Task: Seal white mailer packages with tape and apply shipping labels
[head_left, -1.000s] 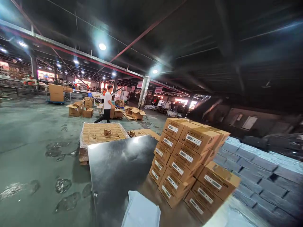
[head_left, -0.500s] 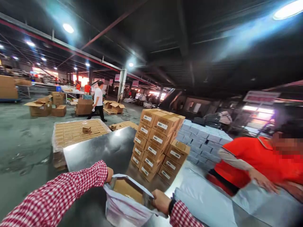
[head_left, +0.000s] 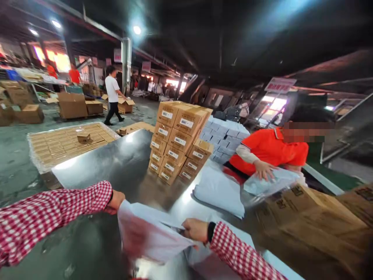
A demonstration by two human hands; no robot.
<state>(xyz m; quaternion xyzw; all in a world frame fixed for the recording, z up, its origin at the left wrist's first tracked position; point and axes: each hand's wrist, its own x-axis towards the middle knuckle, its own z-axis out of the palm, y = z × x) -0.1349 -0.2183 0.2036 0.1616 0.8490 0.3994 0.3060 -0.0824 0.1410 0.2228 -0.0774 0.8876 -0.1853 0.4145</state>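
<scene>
Plainly, both hands (head_left: 116, 201) tight around the edges of a white bag (head_left: 147, 231).

Upper-limb covering: two long sleeves in matching red-and-white checked fabric, the checks small and closely set. The left sleeve (head_left: 55, 217) is loose-cut, with soft creases along the forearm, and terminates at the wrist; a narrow dark edge (head_left: 110, 197) is visible at its end, whether band or shadow cannot be determined. The left hand (head_left: 117, 200) is bare. The right sleeve (head_left: 240, 251) carries the same pattern and terminates short of the wrist. A plain black wristband (head_left: 211, 232) is fitted between this sleeve and the right hand (head_left: 196, 229), likewise bare.
</scene>
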